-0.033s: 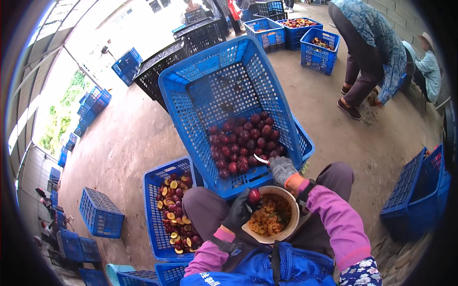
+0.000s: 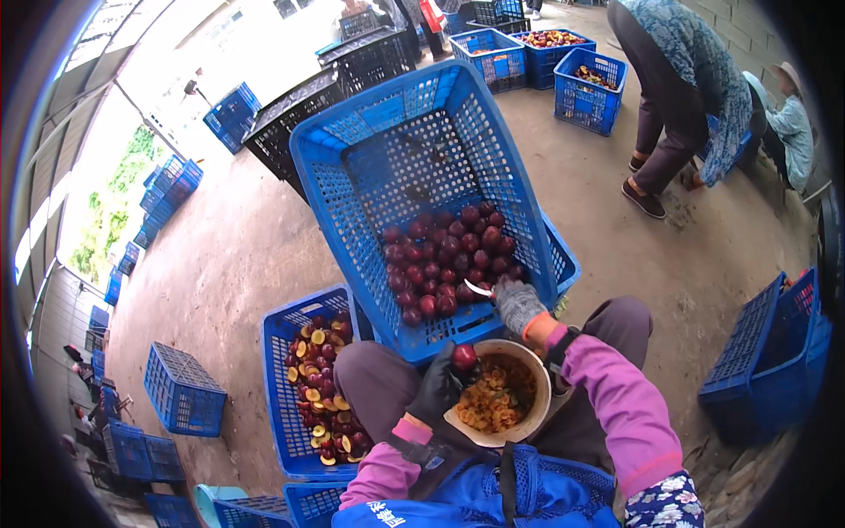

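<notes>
My left hand [image 2: 436, 389], in a dark glove, is closed around a dark red plum [image 2: 464, 356] at the left rim of a pale bucket [image 2: 544, 393]. Orange-brown pits and pulp [image 2: 495, 398] lie inside that bucket, between my knees. My right hand [image 2: 521, 305], in a grey glove, grips a small knife with a curved, pale blade [image 2: 478, 289]. It reaches over the near right corner of a tilted blue crate [image 2: 370, 158], right by a heap of whole plums [image 2: 437, 255]. Its fingertips are partly hidden, so whether they touch a plum I cannot tell.
At my left knee stands a blue crate [image 2: 275, 387] of cut plum halves with yellow flesh [image 2: 319, 387]. Black crates [image 2: 290, 123] stand beyond the tilted crate. Another blue crate [image 2: 185, 392] sits farther left, stacked ones [image 2: 761, 361] at right. A person [image 2: 678, 88] bends over at far right.
The whole view has shifted very slightly. Both hands keep nearly the same places, the left still with the plum and the right still with the knife.
</notes>
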The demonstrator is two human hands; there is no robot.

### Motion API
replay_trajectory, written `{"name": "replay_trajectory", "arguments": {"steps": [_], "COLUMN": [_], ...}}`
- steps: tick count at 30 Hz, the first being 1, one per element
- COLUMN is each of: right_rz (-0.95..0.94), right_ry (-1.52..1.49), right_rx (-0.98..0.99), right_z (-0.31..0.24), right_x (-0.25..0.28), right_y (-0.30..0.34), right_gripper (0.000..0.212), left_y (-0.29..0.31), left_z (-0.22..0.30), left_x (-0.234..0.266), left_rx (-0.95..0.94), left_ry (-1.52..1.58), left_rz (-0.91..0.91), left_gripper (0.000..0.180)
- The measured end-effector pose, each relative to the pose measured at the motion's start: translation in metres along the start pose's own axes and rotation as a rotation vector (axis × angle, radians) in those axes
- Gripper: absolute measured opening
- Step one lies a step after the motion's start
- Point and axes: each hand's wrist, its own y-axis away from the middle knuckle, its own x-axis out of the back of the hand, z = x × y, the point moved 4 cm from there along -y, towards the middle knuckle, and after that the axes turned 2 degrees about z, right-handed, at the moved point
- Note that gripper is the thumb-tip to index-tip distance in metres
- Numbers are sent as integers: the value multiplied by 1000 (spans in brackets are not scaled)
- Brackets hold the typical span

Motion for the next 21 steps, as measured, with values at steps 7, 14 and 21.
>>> {"name": "replay_trajectory", "arguments": {"steps": [7, 14, 21], "right_rz": [90, -141, 324], "right_ry": [-551, -779, -557], "right_rx": [336, 145, 344], "right_z": [-51, -74, -82], "right_x": [65, 77, 26], "right_y": [40, 78, 94], "right_gripper": [33, 35, 14], "left_y": [-1, 25, -1], "left_z": [-1, 25, 0], "left_x": [18, -33, 4], "left_rx": [141, -49, -670], "left_ry": [-106, -584, -648], "left_rz": [174, 94, 353], "left_gripper": [56, 55, 37]}}
